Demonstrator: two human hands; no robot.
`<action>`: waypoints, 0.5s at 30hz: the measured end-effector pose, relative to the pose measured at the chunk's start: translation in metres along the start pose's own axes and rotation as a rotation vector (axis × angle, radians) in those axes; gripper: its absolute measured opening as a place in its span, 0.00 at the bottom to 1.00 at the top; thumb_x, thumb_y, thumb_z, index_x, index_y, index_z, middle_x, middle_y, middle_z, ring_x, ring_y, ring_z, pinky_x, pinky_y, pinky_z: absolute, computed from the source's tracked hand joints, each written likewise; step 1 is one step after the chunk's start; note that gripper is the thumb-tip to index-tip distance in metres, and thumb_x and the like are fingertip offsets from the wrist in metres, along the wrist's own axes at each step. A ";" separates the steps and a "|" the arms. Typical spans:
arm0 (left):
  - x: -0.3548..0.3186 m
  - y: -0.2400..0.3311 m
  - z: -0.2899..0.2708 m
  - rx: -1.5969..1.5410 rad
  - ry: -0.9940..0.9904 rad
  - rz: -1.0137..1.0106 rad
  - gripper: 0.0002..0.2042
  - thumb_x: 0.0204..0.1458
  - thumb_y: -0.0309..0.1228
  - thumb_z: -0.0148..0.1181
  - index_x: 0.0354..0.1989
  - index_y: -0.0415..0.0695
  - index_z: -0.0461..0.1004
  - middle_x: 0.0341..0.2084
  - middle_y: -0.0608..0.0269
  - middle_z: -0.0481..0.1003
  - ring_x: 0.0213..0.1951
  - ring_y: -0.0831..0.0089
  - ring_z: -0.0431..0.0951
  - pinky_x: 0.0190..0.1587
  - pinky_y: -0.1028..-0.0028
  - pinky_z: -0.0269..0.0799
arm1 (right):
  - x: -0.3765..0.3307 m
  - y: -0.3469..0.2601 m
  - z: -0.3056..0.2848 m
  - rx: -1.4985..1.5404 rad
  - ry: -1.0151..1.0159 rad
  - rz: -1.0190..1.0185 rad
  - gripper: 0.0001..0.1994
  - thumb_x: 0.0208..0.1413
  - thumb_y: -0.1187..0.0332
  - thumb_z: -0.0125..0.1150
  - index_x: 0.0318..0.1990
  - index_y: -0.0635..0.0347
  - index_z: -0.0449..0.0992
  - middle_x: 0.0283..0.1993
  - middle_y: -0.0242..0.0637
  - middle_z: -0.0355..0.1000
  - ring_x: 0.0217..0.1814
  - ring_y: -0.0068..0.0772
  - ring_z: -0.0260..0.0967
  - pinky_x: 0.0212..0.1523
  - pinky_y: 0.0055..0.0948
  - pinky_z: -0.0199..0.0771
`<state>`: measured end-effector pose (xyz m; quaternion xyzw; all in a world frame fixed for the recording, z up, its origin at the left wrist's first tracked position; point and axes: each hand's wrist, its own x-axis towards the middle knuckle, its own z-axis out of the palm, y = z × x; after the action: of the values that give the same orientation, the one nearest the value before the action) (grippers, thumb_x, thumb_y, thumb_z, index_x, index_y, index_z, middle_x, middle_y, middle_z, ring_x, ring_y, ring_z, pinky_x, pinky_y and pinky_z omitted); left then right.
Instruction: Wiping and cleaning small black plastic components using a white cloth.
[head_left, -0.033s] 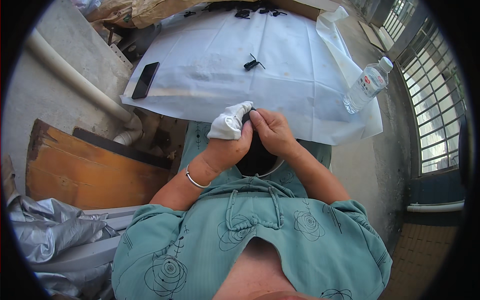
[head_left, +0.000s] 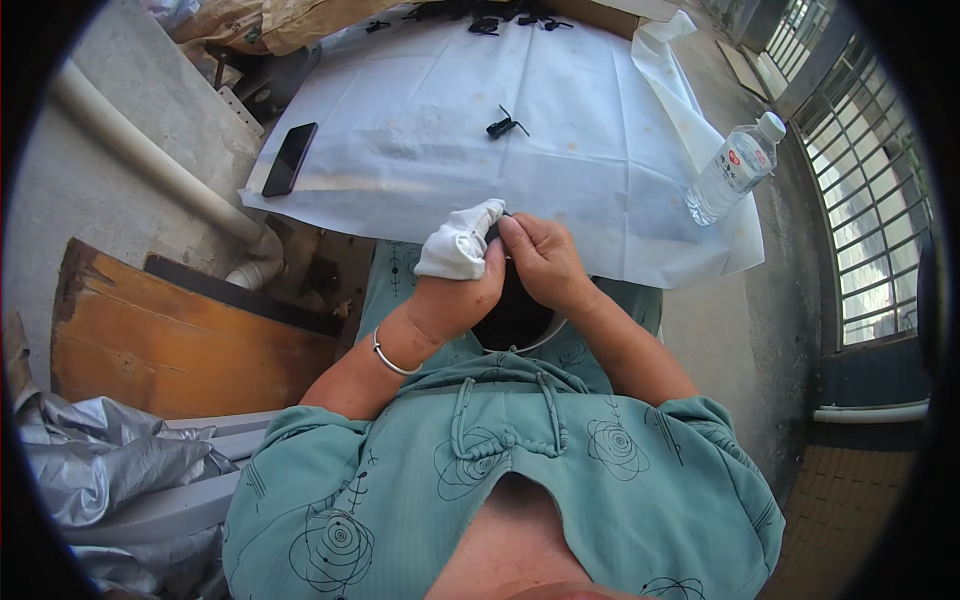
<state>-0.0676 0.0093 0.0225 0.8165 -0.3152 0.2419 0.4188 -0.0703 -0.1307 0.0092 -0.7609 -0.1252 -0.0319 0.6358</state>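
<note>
Just past the near edge of the table, both my hands meet over my lap. A bunched white cloth [head_left: 455, 250] covers the fingers of my left hand [head_left: 458, 298], which is closed around a small black piece [head_left: 492, 234], mostly hidden. My right hand [head_left: 545, 262] pinches the same piece between thumb and bent fingers; its exact kind cannot be made out. Below the hands, a round container [head_left: 540, 343] with a pale rim and dark inside sits between my legs. Ahead on the white sheet [head_left: 590, 190] lies one small black part [head_left: 505, 126] with thin, wire-like ends.
A dark phone [head_left: 290, 160] lies at the sheet's left edge. On the right stands a clear water bottle [head_left: 735, 170]. Several black parts [head_left: 485, 24] are heaped at the far edge, beside brown paper [head_left: 300, 22]. A wooden board [head_left: 190, 335] and a pipe [head_left: 160, 165] are at left.
</note>
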 end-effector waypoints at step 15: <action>0.009 -0.017 -0.009 -0.802 -0.140 -0.690 0.15 0.55 0.24 0.44 0.51 0.40 0.58 0.30 0.68 0.67 0.23 0.85 0.62 0.25 0.84 0.62 | 0.002 0.009 -0.034 -0.269 -0.029 -0.232 0.08 0.47 0.68 0.60 0.32 0.64 0.73 0.26 0.44 0.70 0.25 0.40 0.68 0.27 0.30 0.67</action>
<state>-0.0505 0.0214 0.0237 0.6628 -0.1235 -0.1045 0.7311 -0.0625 -0.1650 0.0075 -0.8199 -0.2159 -0.1108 0.5186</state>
